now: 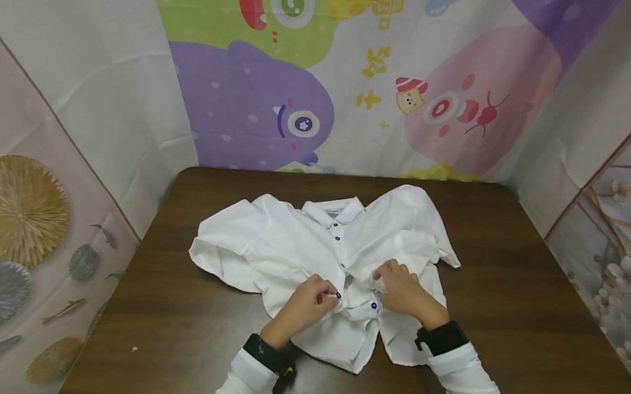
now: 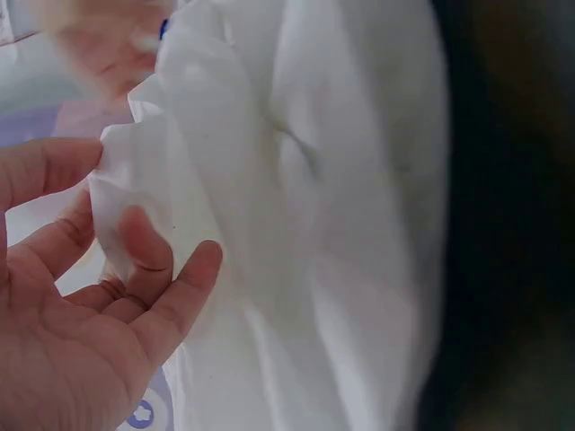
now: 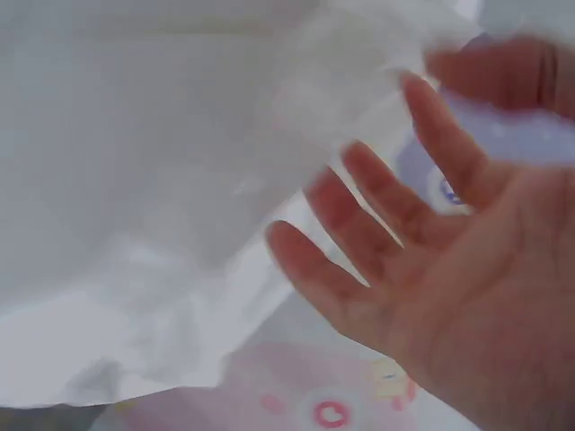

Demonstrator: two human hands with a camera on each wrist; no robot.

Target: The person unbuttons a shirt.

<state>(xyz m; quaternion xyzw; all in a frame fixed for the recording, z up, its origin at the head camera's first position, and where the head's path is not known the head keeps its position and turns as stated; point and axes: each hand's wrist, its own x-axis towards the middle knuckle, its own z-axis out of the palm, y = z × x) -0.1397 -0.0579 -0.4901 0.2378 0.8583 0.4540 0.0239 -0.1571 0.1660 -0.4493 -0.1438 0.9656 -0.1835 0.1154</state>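
A white collared shirt [image 1: 295, 222] with dark blue buttons lies front up on the table, its collar towards the far edge. My left hand [image 1: 312, 298] pinches one edge of the lower front beside a blue button [image 1: 338, 295]. In the left wrist view the left hand [image 2: 90, 296] has thumb and fingers on either side of the cloth edge. At the other front edge, my right hand [image 1: 403, 287] holds the cloth near a lower button [image 1: 374, 305]. The right wrist view is blurred; the right hand [image 3: 449, 260] has thumb and index tips close together at the cloth, other fingers spread.
The brown wooden table [image 1: 503, 306] extends around the shirt on all sides. A cartoon-printed curtain [image 1: 366, 141] hangs behind it, with patterned cloth walls at left and right. A tiny white scrap [image 1: 134, 349] lies on the left of the table.
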